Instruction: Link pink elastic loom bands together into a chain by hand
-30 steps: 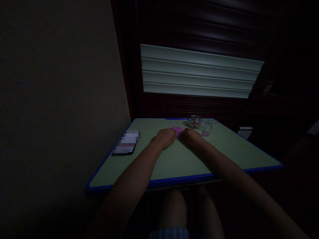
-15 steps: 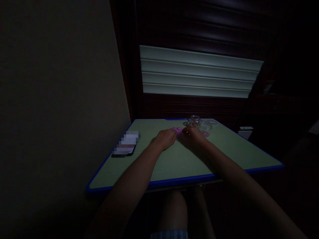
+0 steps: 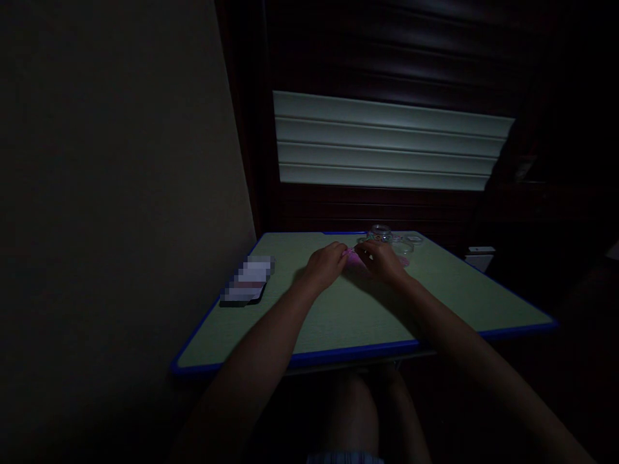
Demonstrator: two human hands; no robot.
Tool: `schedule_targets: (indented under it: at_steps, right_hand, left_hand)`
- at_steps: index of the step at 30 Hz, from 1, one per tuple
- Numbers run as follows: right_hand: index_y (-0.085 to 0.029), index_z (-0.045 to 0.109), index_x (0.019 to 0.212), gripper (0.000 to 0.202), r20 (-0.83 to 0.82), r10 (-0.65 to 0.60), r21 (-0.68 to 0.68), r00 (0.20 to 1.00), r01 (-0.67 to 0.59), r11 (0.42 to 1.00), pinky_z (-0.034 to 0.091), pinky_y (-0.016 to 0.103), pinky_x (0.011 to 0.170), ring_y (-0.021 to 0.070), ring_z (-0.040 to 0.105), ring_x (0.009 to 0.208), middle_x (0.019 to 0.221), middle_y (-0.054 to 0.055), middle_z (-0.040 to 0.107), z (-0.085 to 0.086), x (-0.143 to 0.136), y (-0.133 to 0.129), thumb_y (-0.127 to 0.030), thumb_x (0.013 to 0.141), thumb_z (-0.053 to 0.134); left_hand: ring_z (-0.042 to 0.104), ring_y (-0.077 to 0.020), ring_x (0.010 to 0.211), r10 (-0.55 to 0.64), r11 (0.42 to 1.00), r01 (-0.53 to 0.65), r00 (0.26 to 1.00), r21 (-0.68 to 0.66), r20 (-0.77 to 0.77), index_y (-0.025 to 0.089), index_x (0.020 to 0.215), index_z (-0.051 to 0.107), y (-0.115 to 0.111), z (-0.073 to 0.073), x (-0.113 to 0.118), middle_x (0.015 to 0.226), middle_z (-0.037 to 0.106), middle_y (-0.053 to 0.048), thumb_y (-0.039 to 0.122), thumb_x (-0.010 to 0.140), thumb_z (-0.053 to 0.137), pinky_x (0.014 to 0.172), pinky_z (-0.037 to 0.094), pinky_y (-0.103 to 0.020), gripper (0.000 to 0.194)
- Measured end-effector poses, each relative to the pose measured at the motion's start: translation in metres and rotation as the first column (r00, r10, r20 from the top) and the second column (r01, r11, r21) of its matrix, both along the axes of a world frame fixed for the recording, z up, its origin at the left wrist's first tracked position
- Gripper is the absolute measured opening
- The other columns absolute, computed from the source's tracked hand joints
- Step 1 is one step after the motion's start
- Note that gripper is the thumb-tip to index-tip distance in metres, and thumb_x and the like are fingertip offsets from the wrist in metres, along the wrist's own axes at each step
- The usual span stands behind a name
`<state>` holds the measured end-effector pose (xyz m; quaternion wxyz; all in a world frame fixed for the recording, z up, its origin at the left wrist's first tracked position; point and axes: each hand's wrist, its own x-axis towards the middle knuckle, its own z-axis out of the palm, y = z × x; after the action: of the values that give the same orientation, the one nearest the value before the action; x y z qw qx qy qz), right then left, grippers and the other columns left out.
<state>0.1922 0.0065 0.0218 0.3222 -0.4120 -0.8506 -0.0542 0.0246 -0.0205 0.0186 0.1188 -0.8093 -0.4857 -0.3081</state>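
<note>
Over the middle of the green table [image 3: 338, 322], a small pink item [image 3: 349, 251] shows between my two hands; it is too dim to make out exactly. My left hand [image 3: 327, 265] is closed on its left end. The fingers of my right hand [image 3: 380, 258] are pinched at its right side, and their tips are hard to see. Pink material [image 3: 356, 263] lies on the table just below. Behind my right hand stands a glass jar [image 3: 381, 232] with small colourful pieces, partly hidden.
A clear round container [image 3: 402, 247] and a lid [image 3: 414, 239] are right of the jar. A blurred-out flat object [image 3: 247, 281] lies at the table's left edge. A wall [image 3: 120, 193] rises on the left.
Both hands have lifted slightly and turned, with the pink item now raised between the fingertips. The view has shifted slightly.
</note>
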Motion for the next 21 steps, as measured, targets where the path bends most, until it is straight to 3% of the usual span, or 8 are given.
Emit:
schedule_targets:
  at_steps: [21]
  right_hand:
    - [-0.016,0.062,0.094,0.027,0.074,0.063,-0.016,0.995,-0.062,0.998,0.036,0.022,0.066,0.0133,0.054,0.073,0.084,0.008,0.061,-0.0037,-0.001,0.0044,-0.022,0.084,0.039]
  left_hand:
    - [0.054,-0.0136,0.084,0.004,1.0,-0.006,0.995,-0.022,-0.097,0.018,0.095,0.054,-0.0014,0.0009,-0.0016,0.093,0.058,-0.004,0.026,0.088,0.03,0.072,0.039,-0.024,0.027]
